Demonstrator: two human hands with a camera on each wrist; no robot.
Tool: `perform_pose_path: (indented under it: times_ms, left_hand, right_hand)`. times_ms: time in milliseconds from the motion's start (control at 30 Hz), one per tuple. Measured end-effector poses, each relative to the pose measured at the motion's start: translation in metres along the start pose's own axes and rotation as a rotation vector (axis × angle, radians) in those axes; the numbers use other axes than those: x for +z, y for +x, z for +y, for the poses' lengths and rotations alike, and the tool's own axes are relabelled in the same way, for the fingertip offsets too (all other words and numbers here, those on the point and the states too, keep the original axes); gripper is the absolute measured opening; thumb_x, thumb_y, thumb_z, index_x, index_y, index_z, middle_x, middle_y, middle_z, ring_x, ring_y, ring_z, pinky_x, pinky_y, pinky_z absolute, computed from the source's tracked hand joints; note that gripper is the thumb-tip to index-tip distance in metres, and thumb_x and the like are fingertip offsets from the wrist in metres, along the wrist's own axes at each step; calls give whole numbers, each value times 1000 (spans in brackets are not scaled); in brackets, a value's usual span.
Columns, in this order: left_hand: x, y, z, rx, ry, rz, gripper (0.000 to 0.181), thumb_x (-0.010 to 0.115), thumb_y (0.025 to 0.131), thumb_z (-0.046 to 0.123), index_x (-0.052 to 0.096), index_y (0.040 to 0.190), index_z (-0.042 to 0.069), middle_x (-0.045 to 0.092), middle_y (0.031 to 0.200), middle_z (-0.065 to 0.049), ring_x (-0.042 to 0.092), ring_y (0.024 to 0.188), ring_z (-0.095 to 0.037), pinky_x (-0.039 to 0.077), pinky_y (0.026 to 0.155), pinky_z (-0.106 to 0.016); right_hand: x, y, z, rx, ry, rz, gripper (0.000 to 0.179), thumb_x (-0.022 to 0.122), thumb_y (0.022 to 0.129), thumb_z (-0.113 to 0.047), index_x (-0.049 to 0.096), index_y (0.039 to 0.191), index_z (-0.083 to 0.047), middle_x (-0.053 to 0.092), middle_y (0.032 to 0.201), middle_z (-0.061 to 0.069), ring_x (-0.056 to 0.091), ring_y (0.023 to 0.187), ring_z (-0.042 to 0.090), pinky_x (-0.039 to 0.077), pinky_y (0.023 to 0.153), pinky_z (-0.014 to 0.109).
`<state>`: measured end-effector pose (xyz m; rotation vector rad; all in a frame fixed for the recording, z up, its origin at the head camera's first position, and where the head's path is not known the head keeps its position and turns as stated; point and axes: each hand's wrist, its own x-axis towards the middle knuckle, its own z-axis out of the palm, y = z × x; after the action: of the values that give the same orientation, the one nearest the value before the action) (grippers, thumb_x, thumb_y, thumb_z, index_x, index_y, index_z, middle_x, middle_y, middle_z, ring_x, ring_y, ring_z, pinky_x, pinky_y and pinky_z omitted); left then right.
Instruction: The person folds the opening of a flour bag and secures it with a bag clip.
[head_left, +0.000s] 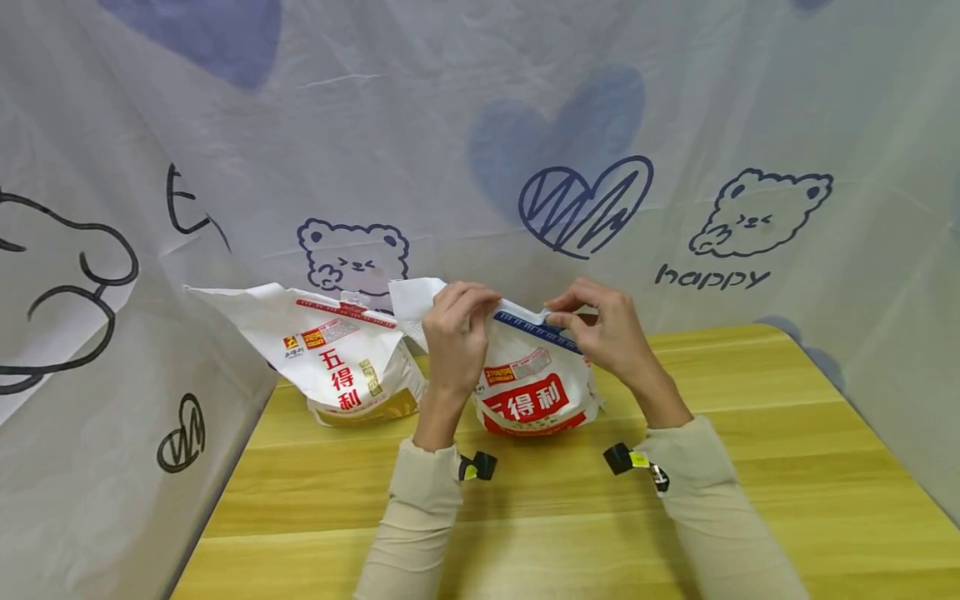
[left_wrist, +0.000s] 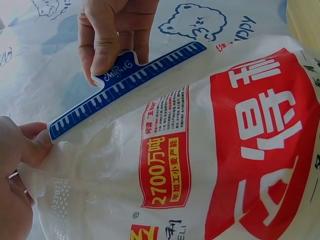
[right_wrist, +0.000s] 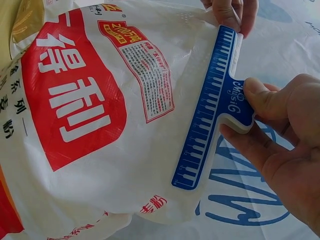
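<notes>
A white flour bag (head_left: 536,392) with a red label stands on the table, its top folded over. Across that fold lies a long blue bag clip (right_wrist: 205,115) printed with piano keys. The thumb and fingers of my right hand (right_wrist: 285,120) pinch the clip's raised handle in the right wrist view. At the clip's other end, my left hand (head_left: 459,333) grips the bag's top edge, its thumb right at the clip's tip in the left wrist view. Left of this bag is a second flour bag (head_left: 341,367) with gold trim, a red clip (head_left: 347,310) across its top.
Both bags stand toward the back of the yellow wood-grain table (head_left: 562,533). Behind and to the left hangs a pale curtain (head_left: 450,167) with drawn bears and hearts. The second bag's loose top flap (head_left: 240,312) sticks out to the left.
</notes>
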<state>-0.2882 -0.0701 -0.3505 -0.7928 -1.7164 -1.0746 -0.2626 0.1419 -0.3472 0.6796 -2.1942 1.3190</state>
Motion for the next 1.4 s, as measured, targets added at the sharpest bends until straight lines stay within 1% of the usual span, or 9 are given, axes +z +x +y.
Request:
perform_pose_path:
  times_ms: [167, 300, 600, 867, 1000, 1133, 1233, 1400]
  left_hand:
    - [0, 1, 2, 7, 4, 0, 5, 74, 87, -5, 76, 88, 0, 73, 88, -11, 66, 85, -26, 51, 88, -38]
    - [0, 1, 3, 14, 13, -11, 5, 74, 88, -4, 76, 88, 0, 72, 88, -11, 65, 86, -27, 50, 89, -39]
    - [-4, 1, 2, 41, 53, -65, 5, 72, 90, -2, 76, 88, 1, 70, 90, -10, 63, 88, -27, 48, 92, -41]
    - [-7, 1, 2, 39, 63, -108, 6, 71, 91, -2, 76, 90, 2, 70, 92, -9, 63, 92, -26, 45, 101, -40]
    - [-8, 2, 2, 41, 70, -132, 7, 70, 92, -3, 76, 91, 1, 71, 94, -10, 62, 94, -27, 44, 106, -43]
    - [-9, 2, 3, 41, 79, -147, 9, 69, 91, -6, 75, 91, 1, 71, 94, -11, 63, 95, -27, 40, 112, -42]
    - [-10, 2, 3, 31, 86, -155, 10, 69, 91, -7, 75, 91, 0, 71, 95, -11, 64, 96, -27, 35, 116, -39]
    - [-11, 1, 4, 34, 90, -153, 11, 69, 91, -9, 75, 92, 1, 71, 97, -11, 65, 96, -27, 32, 119, -40]
  right_hand:
    - [-1, 0, 1, -1, 21, -6, 9, 75, 88, 5, 72, 95, -1, 68, 98, 8, 70, 91, 23, 60, 80, 27]
    - [-1, -2, 3, -2, 32, -8, 11, 75, 88, 5, 72, 97, 0, 68, 100, 9, 70, 93, 24, 59, 82, 26]
    - [0, -4, 6, -5, 51, -12, 15, 75, 89, 5, 73, 103, 1, 67, 102, 10, 68, 96, 25, 58, 85, 25]
    - [1, -7, 7, -3, 39, -1, 20, 74, 90, 3, 73, 110, 0, 67, 106, 10, 67, 101, 24, 57, 88, 28]
    - [1, -8, 8, 10, 45, 0, 22, 74, 92, 1, 73, 113, -1, 67, 110, 10, 67, 105, 25, 57, 90, 30]
    - [2, -8, 10, 14, 52, -1, 23, 74, 92, 0, 73, 115, -1, 68, 112, 11, 67, 106, 26, 57, 91, 30]
    - [3, -8, 9, 5, 54, -3, 25, 74, 91, 1, 72, 116, 0, 68, 114, 12, 67, 108, 27, 56, 91, 30]
    - [3, -10, 7, -28, 53, -2, 28, 74, 91, 3, 71, 119, 0, 67, 116, 13, 65, 110, 28, 57, 92, 34]
